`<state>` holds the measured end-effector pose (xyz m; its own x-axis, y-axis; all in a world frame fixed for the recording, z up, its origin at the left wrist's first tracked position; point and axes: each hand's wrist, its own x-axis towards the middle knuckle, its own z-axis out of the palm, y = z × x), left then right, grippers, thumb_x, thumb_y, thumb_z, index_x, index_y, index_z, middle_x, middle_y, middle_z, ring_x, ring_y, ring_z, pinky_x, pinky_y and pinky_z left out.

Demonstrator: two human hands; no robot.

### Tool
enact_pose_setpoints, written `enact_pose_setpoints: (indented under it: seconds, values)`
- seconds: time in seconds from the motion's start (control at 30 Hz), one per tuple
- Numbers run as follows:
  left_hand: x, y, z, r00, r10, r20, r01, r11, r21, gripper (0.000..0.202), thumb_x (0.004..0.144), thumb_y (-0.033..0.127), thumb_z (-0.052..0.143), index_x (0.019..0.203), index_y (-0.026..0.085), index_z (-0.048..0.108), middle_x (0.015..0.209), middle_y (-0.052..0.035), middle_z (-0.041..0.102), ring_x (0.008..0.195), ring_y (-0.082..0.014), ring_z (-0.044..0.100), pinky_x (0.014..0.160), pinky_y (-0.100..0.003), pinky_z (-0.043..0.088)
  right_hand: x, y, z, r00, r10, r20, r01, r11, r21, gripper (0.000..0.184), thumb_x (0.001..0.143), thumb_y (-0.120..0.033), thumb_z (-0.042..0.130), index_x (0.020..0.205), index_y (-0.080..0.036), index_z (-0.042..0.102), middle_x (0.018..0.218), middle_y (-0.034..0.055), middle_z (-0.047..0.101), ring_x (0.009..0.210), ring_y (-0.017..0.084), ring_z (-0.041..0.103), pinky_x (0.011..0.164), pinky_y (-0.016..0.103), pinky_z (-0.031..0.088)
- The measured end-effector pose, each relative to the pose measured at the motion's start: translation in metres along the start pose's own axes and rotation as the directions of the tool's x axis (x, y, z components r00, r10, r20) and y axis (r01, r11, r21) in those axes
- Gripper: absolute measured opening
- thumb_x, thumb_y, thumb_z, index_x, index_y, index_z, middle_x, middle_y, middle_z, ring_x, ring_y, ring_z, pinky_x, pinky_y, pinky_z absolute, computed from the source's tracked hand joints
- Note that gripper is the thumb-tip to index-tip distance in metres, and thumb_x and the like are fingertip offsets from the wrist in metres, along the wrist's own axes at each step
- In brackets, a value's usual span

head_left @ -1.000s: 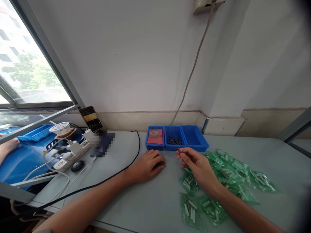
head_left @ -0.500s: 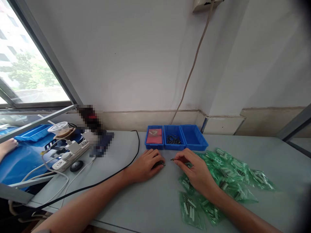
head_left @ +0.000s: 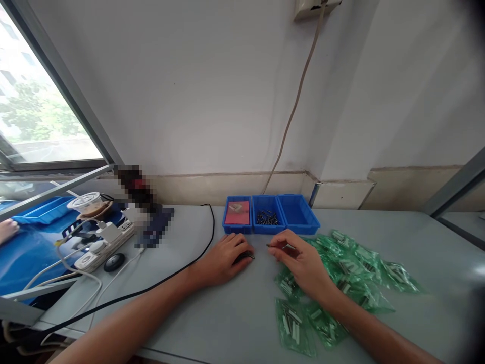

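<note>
My left hand [head_left: 223, 259] rests low over the table with its fingers curled around small dark metal pieces; a shiny tip shows by the thumb, and the rest is hidden in the palm. Across a narrow gap, my right hand [head_left: 299, 260] pinches a small screw [head_left: 269, 245] between thumb and index finger. Behind the hands stand three joined blue bins. A red card and a small clear packet lie in the left bin [head_left: 237, 230]. Dark screws [head_left: 267, 218] fill part of the middle bin [head_left: 268, 229]. The right bin [head_left: 299, 228] shows its bare floor.
Several green plastic bags [head_left: 295, 328] of metal and white parts spread around my right forearm. A black cable [head_left: 151, 289] crosses beneath my left forearm. On the left are a power strip [head_left: 109, 247], a black round object [head_left: 114, 262], a lidded cup [head_left: 85, 202] and another person's hand [head_left: 8, 230].
The view has shifted slightly, so everything sits a little further left. My right hand has turned the pinched screw slightly; my left hand keeps its curled pose.
</note>
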<state>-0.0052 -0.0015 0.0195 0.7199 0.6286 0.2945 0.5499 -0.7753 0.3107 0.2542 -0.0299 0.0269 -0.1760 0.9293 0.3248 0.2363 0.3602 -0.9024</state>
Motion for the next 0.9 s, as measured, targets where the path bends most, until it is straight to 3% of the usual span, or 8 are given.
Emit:
enact_pose_setpoints:
  seconds: [0.17, 0.3, 0.37, 0.47, 0.53, 0.63, 0.73, 0.9]
  values:
    - [-0.0001, -0.0007, 0.0007, 1.000, 0.010, -0.003, -0.010, 1.000, -0.006, 0.018, 0.112, 0.032, 0.051, 0.120, 0.023, 0.064, 0.112, -0.0074, 0.063, 0.105, -0.0237, 0.058, 0.098, -0.039, 0.047, 0.0033, -0.0034, -0.0005, 0.984, 0.147, 0.102, -0.170, 0.945, 0.280, 0.031, 0.098, -0.053, 0.070, 0.101, -0.022, 0.073, 0.095, 0.0040, 0.068, 0.079, 0.018, 0.062, 0.071, 0.032, 0.057]
    - [0.0000, -0.0003, 0.0004, 1.000, 0.014, 0.001, -0.014, 1.000, -0.011, 0.017, 0.112, 0.031, 0.051, 0.121, 0.023, 0.063, 0.112, -0.0071, 0.063, 0.105, -0.0235, 0.058, 0.098, -0.039, 0.047, 0.0049, -0.0060, 0.0005, 0.977, 0.178, 0.120, -0.210, 0.911, 0.356, 0.035, 0.097, -0.058, 0.070, 0.101, -0.022, 0.071, 0.094, 0.0030, 0.067, 0.076, 0.017, 0.060, 0.069, 0.031, 0.058]
    - [0.0001, 0.0003, -0.0001, 1.000, 0.013, -0.001, -0.013, 1.000, -0.016, 0.017, 0.112, 0.031, 0.051, 0.120, 0.023, 0.063, 0.112, -0.0071, 0.063, 0.105, -0.0234, 0.058, 0.098, -0.038, 0.047, 0.0050, -0.0046, 0.0006, 0.983, 0.163, 0.088, -0.181, 0.945, 0.273, 0.034, 0.098, -0.057, 0.068, 0.102, -0.023, 0.071, 0.093, 0.0027, 0.068, 0.074, 0.017, 0.061, 0.068, 0.031, 0.058]
    - [0.0001, 0.0008, -0.0008, 1.000, 0.012, -0.009, -0.012, 1.000, -0.020, 0.017, 0.112, 0.031, 0.051, 0.120, 0.023, 0.063, 0.113, -0.0072, 0.064, 0.104, -0.0235, 0.058, 0.097, -0.038, 0.047, 0.0040, -0.0015, -0.0006, 0.999, 0.042, -0.006, -0.043, 0.999, -0.014, 0.028, 0.100, -0.052, 0.067, 0.099, -0.025, 0.073, 0.092, 0.0045, 0.068, 0.079, 0.021, 0.064, 0.069, 0.032, 0.057]
    - [0.0000, 0.0006, -0.0008, 1.000, 0.011, -0.011, -0.011, 1.000, -0.016, 0.016, 0.112, 0.031, 0.051, 0.119, 0.023, 0.063, 0.113, -0.0073, 0.064, 0.104, -0.0234, 0.058, 0.097, -0.038, 0.047, 0.0029, -0.0001, -0.0017, 0.997, -0.062, -0.038, 0.054, 0.982, -0.183, 0.026, 0.102, -0.049, 0.064, 0.098, -0.026, 0.075, 0.094, 0.0068, 0.067, 0.084, 0.024, 0.065, 0.068, 0.033, 0.056]
    - [-0.0006, 0.0003, 0.0001, 1.000, 0.007, -0.001, -0.007, 1.000, -0.004, 0.016, 0.112, 0.031, 0.052, 0.119, 0.024, 0.063, 0.113, -0.0069, 0.063, 0.103, -0.0234, 0.057, 0.096, -0.038, 0.046, 0.0021, 0.0003, -0.0029, 0.992, -0.119, -0.038, 0.105, 0.958, -0.267, 0.024, 0.103, -0.045, 0.062, 0.095, -0.026, 0.075, 0.094, 0.0077, 0.066, 0.083, 0.024, 0.064, 0.065, 0.032, 0.055]
    - [-0.0015, 0.0010, 0.0020, 1.000, -0.014, -0.020, 0.014, 0.999, 0.031, 0.015, 0.111, 0.033, 0.053, 0.121, 0.024, 0.061, 0.115, -0.0068, 0.062, 0.102, -0.0237, 0.057, 0.094, -0.038, 0.045, 0.0037, 0.0003, -0.0033, 0.998, -0.048, -0.050, 0.037, 0.979, -0.198, 0.024, 0.101, -0.047, 0.065, 0.094, -0.026, 0.073, 0.087, 0.0045, 0.067, 0.077, 0.022, 0.064, 0.064, 0.031, 0.054]
    - [-0.0016, 0.0026, 0.0049, 0.995, -0.080, -0.060, 0.085, 0.991, 0.102, 0.022, 0.107, 0.041, 0.061, 0.114, 0.021, 0.056, 0.113, -0.0075, 0.061, 0.099, -0.0253, 0.055, 0.087, -0.039, 0.044, 0.0107, 0.0014, -0.0033, 0.977, 0.192, -0.091, -0.182, 0.977, 0.111, 0.041, 0.095, -0.063, 0.068, 0.083, -0.024, 0.062, 0.063, -0.0042, 0.056, 0.054, 0.015, 0.053, 0.053, 0.028, 0.047]
